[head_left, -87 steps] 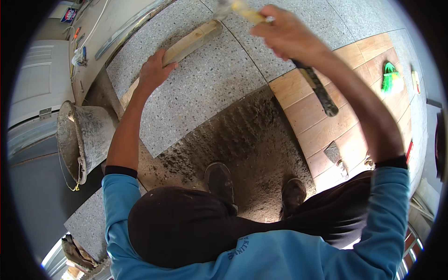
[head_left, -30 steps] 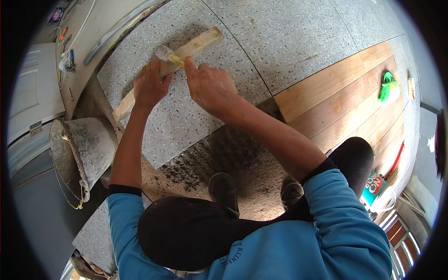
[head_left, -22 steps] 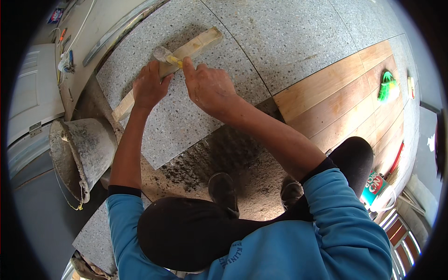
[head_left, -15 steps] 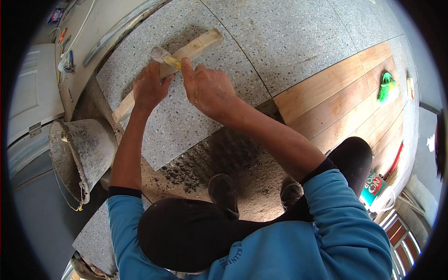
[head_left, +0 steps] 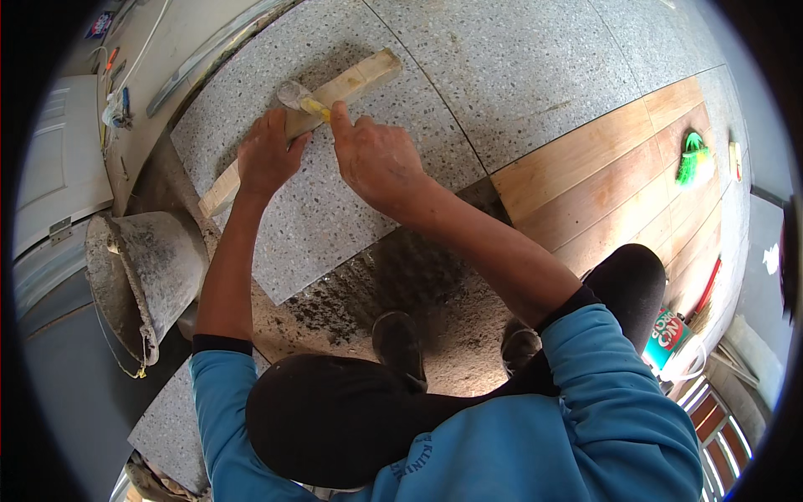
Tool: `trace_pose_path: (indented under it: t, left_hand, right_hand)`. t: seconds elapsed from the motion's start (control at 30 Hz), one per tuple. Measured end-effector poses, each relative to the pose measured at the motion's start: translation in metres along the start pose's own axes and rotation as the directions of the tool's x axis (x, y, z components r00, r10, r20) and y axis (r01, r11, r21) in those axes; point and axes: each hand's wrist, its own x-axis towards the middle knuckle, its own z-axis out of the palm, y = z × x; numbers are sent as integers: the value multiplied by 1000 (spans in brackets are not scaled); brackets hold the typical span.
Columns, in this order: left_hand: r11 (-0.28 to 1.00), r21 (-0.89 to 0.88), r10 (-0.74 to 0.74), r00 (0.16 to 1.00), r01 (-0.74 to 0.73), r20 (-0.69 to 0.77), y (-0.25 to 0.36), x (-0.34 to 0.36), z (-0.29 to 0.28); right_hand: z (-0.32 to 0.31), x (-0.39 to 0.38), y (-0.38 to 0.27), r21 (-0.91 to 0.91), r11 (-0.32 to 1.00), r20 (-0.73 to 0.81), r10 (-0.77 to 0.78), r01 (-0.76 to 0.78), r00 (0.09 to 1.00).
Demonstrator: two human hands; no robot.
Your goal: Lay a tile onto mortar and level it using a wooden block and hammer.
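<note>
A pale wooden beam (head_left: 361, 79) lies slantwise across a grey speckled floor tile (head_left: 322, 213). My left hand (head_left: 266, 161) grips the beam near its middle, fingers over the far side and thumb along the near side. My right hand (head_left: 381, 163) is closed round the yellow handle of a mallet (head_left: 292, 94), its index finger stretched along the handle. The mallet's whitish, dirty head is above the far edge of the beam, just beyond my left fingers. Whether it touches the wood I cannot tell.
A mortar-crusted bucket (head_left: 171, 251) lies tipped at the left by the wall. Dark loose mortar (head_left: 410, 272) covers the ground before my boots. Wood-look tiles (head_left: 585, 184) stretch to the right, with a green brush (head_left: 691, 159) on them. A teal-and-red container (head_left: 667, 339) stands at the lower right.
My right hand and the mallet have shifted slightly to the right. The left hand and the beam stay almost where they were.
</note>
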Motion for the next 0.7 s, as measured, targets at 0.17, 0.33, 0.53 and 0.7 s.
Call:
trace_pose_path:
  t: [0.17, 0.33, 0.53, 0.7]
  left_hand:
    - [996, 72, 57, 998, -54, -38, -13, -9, 5]
    - [999, 48, 2, 1000, -1, -16, -17, -8, 11]
    - [997, 59, 44, 999, -43, -16, -10, -8, -10]
    - [983, -21, -179, 975, 183, 129, -16, -18, -26]
  right_hand:
    - [7, 6, -6, -29, 999, 33, 25, -24, 999]
    - [6, 6, -7, -86, 996, 57, 24, -19, 998]
    - [2, 12, -11, -186, 982, 107, 58, -38, 993]
    - [3, 14, -16, -201, 978, 107, 84, -62, 991]
